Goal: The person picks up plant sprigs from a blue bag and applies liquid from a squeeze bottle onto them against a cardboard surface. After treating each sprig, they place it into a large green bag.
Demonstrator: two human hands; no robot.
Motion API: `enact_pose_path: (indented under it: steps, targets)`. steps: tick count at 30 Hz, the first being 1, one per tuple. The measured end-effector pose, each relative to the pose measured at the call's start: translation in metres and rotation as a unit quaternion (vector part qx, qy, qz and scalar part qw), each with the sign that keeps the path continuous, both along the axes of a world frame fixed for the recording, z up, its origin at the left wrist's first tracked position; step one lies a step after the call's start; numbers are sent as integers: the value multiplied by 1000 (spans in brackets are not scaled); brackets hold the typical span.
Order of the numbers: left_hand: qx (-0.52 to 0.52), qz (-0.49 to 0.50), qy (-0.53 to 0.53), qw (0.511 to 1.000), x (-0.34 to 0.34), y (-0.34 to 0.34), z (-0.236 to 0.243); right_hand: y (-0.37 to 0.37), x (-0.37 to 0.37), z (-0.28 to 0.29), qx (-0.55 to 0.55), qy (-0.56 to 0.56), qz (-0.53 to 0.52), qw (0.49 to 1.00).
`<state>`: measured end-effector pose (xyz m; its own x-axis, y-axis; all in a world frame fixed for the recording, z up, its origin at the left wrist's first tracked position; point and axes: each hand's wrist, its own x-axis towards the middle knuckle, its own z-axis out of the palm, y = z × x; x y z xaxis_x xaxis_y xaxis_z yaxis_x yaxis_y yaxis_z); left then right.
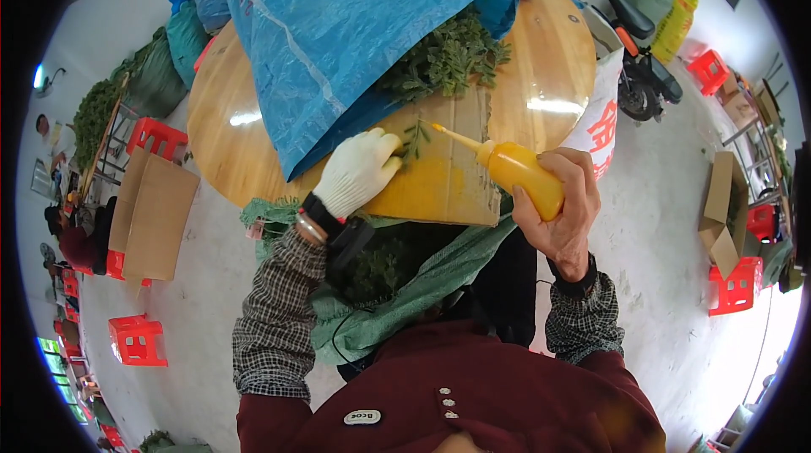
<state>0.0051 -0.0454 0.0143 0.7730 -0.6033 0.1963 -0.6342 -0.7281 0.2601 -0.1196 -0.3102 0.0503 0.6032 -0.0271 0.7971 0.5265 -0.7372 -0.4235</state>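
Observation:
My left hand (359, 170), in a white knit glove with yellowish fingertips, pinches a small green plastic-looking sprig (415, 139) over a cardboard sheet (448, 187) stained with yellow. My bare right hand (570, 204) is wrapped round a yellow squeeze bottle (522, 172), tilted so its thin nozzle points left. The nozzle tip is close to the top of the sprig; whether they touch I cannot tell. Beyond the cardboard, a blue woven sack (338, 30) lies with its mouth towards me, and a heap of green foliage (452, 51) spills from it.
Everything rests on a round wooden table (545, 56). A green woven sack (405, 301) with more foliage lies at my lap. Red stools (138, 341) and an open cardboard box (156, 216) stand on the left. On the right are another box (725, 208) and a parked scooter (646, 64).

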Motion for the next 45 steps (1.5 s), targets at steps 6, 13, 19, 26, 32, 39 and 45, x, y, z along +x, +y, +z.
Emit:
enact_pose_path:
  steps: [6, 13, 19, 26, 32, 39, 45]
  targets:
    - [84, -43, -53, 994, -11, 24, 29, -1, -8, 6, 6, -6, 15, 1000]
    - [141, -7, -153, 978, -27, 48, 14, 5, -16, -11, 52, 26, -18, 998]
    - [106, -3, -177, 979, -40, 28, -1, -40, -23, -33, 133, 24, -84, 987]
    - [96, 39, -176, 979, -45, 40, -8, -32, -4, -39, 258, 73, -58, 962]
    - [105, 49, -162, 980, -44, 33, -10, -27, -4, -51, 293, 112, 6, 949]
    - [131, 59, -160, 977, -55, 30, -9, -6, -14, -56, 300, 138, 37, 943]
    - [108, 68, -171, 977, -57, 32, -14, 10, -14, -61, 332, 147, 60, 930]
